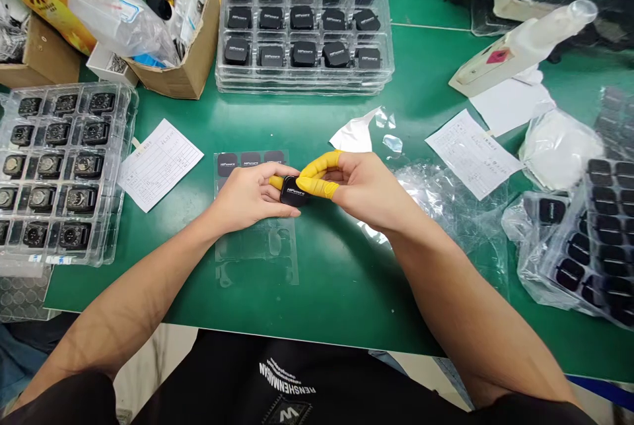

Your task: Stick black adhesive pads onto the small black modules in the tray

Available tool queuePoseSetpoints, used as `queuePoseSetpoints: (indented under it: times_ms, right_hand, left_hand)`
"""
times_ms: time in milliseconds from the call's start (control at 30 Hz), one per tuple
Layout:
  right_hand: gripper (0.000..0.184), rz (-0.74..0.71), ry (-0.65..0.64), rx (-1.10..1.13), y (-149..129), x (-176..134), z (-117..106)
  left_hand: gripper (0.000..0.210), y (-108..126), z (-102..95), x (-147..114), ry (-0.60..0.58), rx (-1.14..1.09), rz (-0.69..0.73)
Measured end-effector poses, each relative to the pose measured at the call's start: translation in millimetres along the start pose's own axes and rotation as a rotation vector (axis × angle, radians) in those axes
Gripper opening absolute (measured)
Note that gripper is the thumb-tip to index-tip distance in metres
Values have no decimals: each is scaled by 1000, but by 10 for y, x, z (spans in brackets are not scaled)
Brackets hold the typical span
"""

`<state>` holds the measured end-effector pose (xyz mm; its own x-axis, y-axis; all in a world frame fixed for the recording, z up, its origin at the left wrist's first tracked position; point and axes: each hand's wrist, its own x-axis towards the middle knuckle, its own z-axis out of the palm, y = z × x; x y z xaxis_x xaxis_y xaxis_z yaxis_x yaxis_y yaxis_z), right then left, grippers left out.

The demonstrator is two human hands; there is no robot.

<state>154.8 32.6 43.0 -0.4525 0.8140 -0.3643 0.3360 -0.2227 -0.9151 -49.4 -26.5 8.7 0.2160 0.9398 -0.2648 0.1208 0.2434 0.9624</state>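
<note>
My left hand (250, 195) grips a small black square watch body (293, 193) marked "HiFuture", its face turned up. My right hand (354, 184), with yellow finger covers on thumb and fingers, closes at the upper right edge of the same watch body. Whether a thin film lies between these right fingertips cannot be seen. Under my left hand lies a clear sheet (255, 250) with black square "HiFuture" stickers (250, 159) along its top; its lower part shows only clear film.
A stacked clear tray (304, 82) of black watch bodies stands at the back. Another tray (64, 174) is at left, beside a cardboard box (195, 72). Paper slips (161, 164), a white bottle (520, 49), crumpled clear film (446, 214) and bagged black sticker sheets (594, 240) lie around.
</note>
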Motion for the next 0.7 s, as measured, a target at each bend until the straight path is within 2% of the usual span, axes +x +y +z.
queuePoseSetpoints:
  times_ms: [233,700]
  right_hand:
    - [19,-28,12,-1,5,-4,19]
    - [28,-21,8,24,25,6,21]
  left_hand:
    - [66,-7,-3,9,-11,-25,5]
    - [66,-4,0,5,0,9,-1]
